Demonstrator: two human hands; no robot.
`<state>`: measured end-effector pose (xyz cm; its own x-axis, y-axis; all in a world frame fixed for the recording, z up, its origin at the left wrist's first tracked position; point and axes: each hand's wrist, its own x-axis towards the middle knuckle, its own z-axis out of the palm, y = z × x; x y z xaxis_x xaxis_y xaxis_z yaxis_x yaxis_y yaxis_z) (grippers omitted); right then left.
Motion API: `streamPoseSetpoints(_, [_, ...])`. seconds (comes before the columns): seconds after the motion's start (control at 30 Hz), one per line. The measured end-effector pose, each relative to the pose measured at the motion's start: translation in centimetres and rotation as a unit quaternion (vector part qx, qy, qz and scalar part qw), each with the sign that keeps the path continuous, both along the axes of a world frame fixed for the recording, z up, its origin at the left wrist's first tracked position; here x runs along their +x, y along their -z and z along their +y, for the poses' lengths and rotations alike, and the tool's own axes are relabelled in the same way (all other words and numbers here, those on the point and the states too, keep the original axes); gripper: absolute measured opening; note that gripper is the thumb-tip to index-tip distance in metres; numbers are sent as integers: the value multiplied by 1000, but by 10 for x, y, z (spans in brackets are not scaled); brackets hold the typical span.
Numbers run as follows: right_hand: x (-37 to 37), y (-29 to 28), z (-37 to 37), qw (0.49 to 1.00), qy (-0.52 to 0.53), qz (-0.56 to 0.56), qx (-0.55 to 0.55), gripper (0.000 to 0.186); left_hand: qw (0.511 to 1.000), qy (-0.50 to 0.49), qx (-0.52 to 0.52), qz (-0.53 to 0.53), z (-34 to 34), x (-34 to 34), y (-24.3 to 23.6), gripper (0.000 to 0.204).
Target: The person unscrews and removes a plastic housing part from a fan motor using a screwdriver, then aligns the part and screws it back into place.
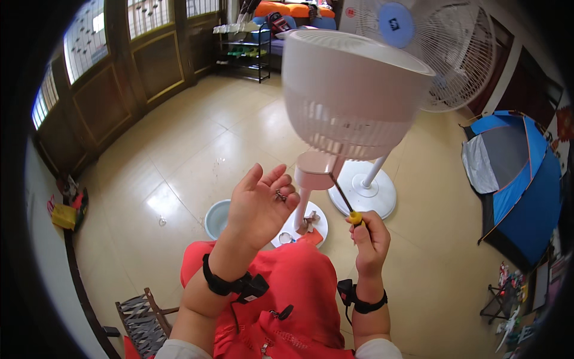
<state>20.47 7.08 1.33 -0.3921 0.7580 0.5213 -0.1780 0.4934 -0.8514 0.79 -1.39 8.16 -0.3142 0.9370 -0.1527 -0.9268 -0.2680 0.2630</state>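
Pinches the screwdriver (354, 215) by its yellow-and-black handle in the right hand (372, 240); points it up-left, long axis on a diagonal, beneath the pink fan's head (353, 90). Holds the left hand (263, 206) loosely spread.

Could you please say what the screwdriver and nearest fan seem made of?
Screwdriver: slim, dark, straight shaft, probably metal; yellow-and-black handle, likely plastic by its bright colour, finish unclear. Nearest fan: smooth, pale, softly shiny body with moulded-looking slats, so likely plastic.
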Motion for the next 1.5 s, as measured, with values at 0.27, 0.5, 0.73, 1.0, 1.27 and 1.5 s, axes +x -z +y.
streamPoseSetpoints(0.27, [-17,-13,-56,978,100,-153,100,23,993,58,97,-38,-21,-21,28,48])
streamPoseSetpoints(0.5, [-28,-9,-70,945,157,-209,197,15,992,68,102,-29,-28,-33,38,45])
streamPoseSetpoints(0.73, [-24,-15,-71,922,162,-249,247,14,995,30,89,-14,-24,-32,42,42])
streamPoseSetpoints(1.0, [-29,-19,-65,900,175,-281,285,15,996,15,83,-6,-18,-30,46,43])
streamPoseSetpoints(1.27, [-33,-22,-67,887,190,-299,297,16,996,17,80,23,-18,-31,46,43])
streamPoseSetpoints(1.5, [-32,-23,-71,865,210,-315,329,16,996,-8,66,66,-17,-28,47,47])
